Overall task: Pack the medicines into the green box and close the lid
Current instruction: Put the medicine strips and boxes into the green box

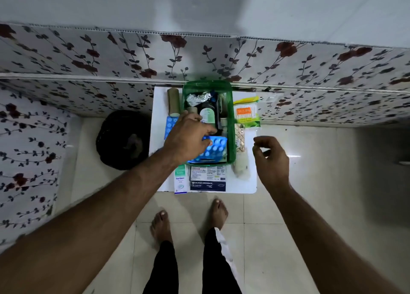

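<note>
Inspector: Left hand (188, 138) pinches a blister (213, 148) inside the box (230, 125); right hand (270, 158) empty, fingers loosely curled.
Clerk: Risk?
Inspector: Overfilled; a proud strip may block the lid.

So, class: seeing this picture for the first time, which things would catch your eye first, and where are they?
The green box stands open mid-frame on a small white table, crammed with medicines. The left hand presses a bright blue blister pack into its near end, while the right hand hovers empty beside it. Rose-patterned panels fill the background.
</note>
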